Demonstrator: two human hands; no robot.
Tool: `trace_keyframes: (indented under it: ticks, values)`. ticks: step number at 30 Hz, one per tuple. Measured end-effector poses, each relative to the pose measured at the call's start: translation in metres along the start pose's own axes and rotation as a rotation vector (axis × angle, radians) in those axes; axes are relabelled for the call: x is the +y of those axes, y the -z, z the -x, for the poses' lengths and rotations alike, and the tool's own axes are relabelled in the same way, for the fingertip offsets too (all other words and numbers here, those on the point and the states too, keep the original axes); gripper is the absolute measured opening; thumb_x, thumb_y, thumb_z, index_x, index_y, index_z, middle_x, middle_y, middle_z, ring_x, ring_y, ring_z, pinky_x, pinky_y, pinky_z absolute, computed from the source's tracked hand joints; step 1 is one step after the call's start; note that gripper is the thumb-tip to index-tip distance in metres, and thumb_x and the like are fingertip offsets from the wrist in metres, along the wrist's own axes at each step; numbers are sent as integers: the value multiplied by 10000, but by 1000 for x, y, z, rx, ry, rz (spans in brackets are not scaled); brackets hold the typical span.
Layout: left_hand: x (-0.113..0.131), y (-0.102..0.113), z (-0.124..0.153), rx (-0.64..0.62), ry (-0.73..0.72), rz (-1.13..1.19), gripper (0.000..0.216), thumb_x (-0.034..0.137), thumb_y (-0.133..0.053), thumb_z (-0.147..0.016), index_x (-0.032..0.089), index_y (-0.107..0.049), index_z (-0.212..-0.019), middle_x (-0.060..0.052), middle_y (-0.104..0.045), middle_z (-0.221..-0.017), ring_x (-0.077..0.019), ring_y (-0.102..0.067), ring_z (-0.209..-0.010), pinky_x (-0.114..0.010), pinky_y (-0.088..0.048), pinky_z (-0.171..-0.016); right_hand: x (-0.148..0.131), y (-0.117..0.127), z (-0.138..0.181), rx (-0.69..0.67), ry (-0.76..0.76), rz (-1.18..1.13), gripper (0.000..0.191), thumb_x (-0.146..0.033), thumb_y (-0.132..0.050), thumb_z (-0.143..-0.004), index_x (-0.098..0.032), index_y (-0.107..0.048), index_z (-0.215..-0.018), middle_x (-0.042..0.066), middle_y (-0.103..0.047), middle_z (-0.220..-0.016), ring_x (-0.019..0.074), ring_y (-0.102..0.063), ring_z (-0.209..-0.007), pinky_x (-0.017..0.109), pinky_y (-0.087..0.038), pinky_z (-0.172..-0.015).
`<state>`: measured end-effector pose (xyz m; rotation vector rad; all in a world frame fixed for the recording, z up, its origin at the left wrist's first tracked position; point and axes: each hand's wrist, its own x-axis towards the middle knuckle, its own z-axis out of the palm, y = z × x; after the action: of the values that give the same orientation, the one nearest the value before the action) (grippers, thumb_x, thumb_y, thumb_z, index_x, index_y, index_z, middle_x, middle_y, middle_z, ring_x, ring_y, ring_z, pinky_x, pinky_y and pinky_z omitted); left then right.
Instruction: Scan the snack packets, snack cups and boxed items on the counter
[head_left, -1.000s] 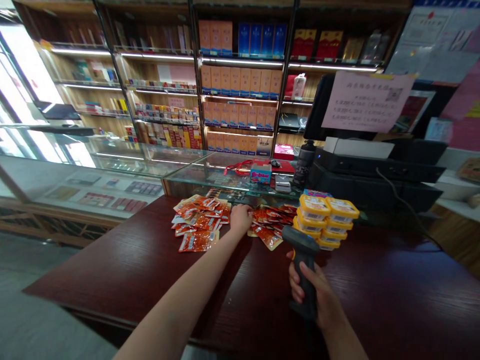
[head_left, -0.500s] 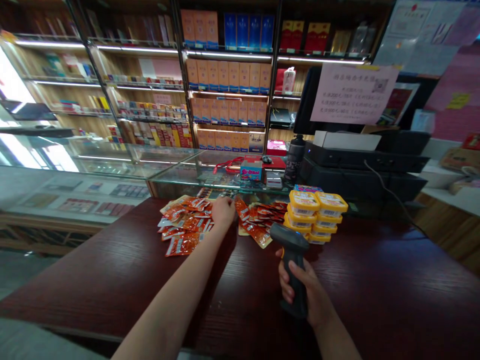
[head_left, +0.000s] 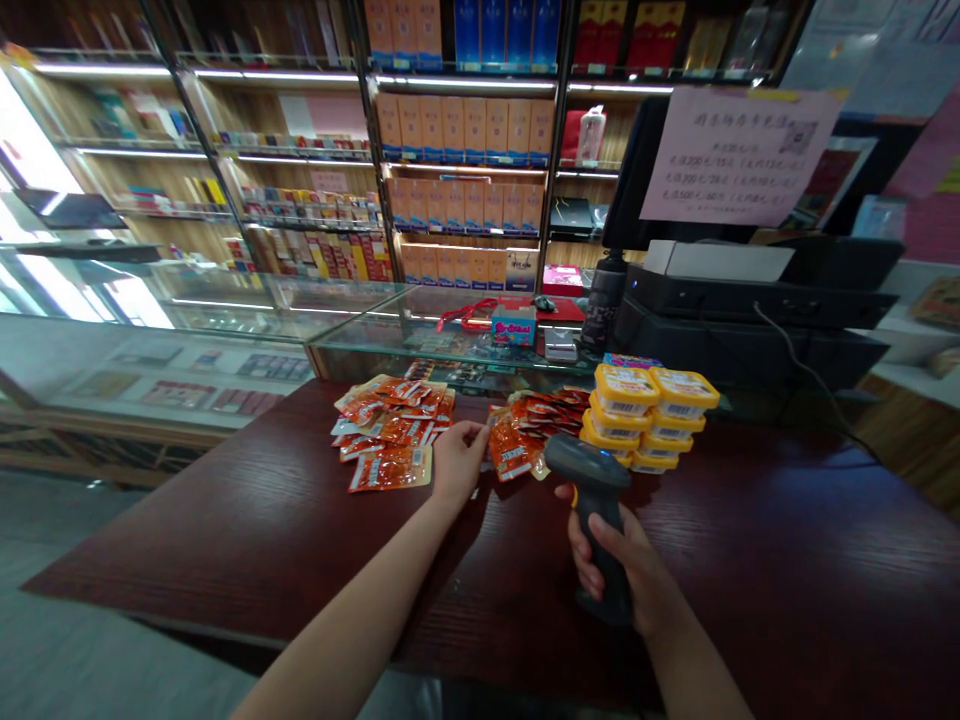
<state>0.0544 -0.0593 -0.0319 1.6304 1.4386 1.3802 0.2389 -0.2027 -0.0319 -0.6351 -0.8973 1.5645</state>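
Observation:
My right hand (head_left: 611,555) is wrapped round the handle of a dark barcode scanner (head_left: 589,465), held upright over the front of the table. Between two heaps of foil snack packets lies my left hand (head_left: 459,462), fingers pinched at the left edge of an orange snack packet (head_left: 512,445); the fingertips are partly hidden. To its left is a loose heap of orange packets (head_left: 405,425). More packets (head_left: 555,410) overlap on the right, beside stacked yellow tubs (head_left: 626,392) with clear-sided labels and barcodes.
The dark wooden table (head_left: 315,560) meets a glass display counter (head_left: 360,345) behind. On the glass stand a small blue box (head_left: 514,327) and a dark bottle (head_left: 604,300). A monitor (head_left: 630,190) and black cash drawer (head_left: 750,340) are at right.
My left hand has come nearer and slightly right, and the packet at its fingertips now lies flatter. The view has shifted a little; my right hand still holds the scanner.

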Motion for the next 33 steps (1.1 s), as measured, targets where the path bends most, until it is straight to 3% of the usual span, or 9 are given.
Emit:
trace_keyframes:
  ticks: [9,17,23,29,33]
  values:
    - [-1,0,4,0,92,105,173,288,-585,-763,146,-670,-712,-14,-671,-615,-131,-614,-523,-220,-489,-510,3,2,-2,52,-44,60,301,-397,-695,-795,-215,-534,-972,-78,-517,-597,26,-414,-365,137,-339,-329]
    - [-4,1,4,-19,22,121,167,299,-582,-763,152,-649,-720,-31,-668,-647,-153,-641,-553,-226,-503,-508,3,1,-1,37,-56,68,293,-392,-688,-803,-217,-529,-976,-81,-511,-601,26,-411,-369,141,-342,-335]
    - [-1,2,4,18,41,70,204,317,-578,-774,151,-671,-697,-7,-650,-600,-121,-583,-536,-209,-454,-515,3,4,1,36,-64,66,309,-401,-687,-802,-213,-537,-997,-75,-506,-615,23,-403,-381,141,-338,-341]
    - [-11,2,2,47,-41,-34,227,315,-547,-804,163,-688,-713,-14,-674,-671,-129,-592,-633,-225,-438,-609,3,3,4,59,-75,83,363,-403,-691,-795,-200,-543,-1056,-64,-499,-647,25,-411,-413,147,-350,-363]
    - [-11,15,-9,124,-61,-158,220,328,-549,-809,180,-699,-744,-14,-689,-724,-138,-596,-682,-234,-421,-651,4,3,3,65,-77,82,361,-413,-695,-786,-211,-538,-1041,-70,-492,-629,27,-400,-402,149,-351,-354]
